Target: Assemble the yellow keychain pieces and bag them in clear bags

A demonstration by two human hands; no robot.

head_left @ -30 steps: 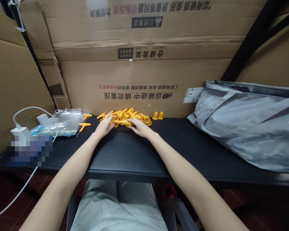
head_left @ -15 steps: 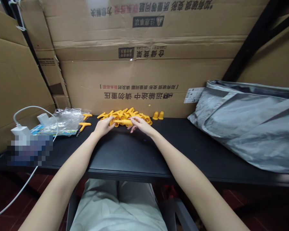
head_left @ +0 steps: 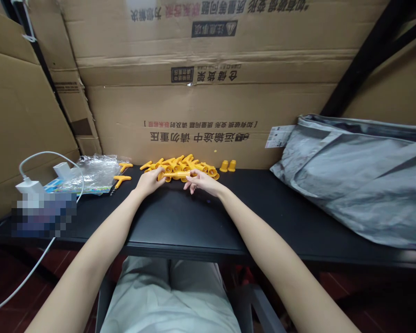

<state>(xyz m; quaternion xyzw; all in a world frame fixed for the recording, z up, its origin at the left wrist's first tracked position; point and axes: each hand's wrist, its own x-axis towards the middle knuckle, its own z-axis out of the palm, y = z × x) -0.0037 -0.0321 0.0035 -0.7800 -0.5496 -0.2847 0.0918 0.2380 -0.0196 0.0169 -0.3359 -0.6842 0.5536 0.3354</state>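
Between my two hands is a yellow plastic corkscrew (head_left: 177,175), held level across me. My left hand (head_left: 151,181) is closed on its handle end, at the left. The fingers of my right hand (head_left: 205,181) pinch the wider, sleeve-like end at the right. Right behind the hands lies a pile of yellow corkscrews (head_left: 185,162), some with hollow bell-shaped sleeves facing me. To the left, a loose T-shaped corkscrew handle (head_left: 122,179) shows its metal spiral, and a second T-handle (head_left: 125,166) lies behind it. Two yellow sleeves (head_left: 228,165) stand upright to the right of the pile.
Clear plastic bags (head_left: 99,173), a white charger (head_left: 30,190) with cable, and a blurred-out object (head_left: 45,215) are at the left of the black table (head_left: 183,226). A grey bag (head_left: 353,180) fills the right. A cardboard wall (head_left: 208,101) closes off the back.
My right hand has shifted slightly on the sleeve end, and its fingers have turned a little. My left hand stays in the same place on the handle.
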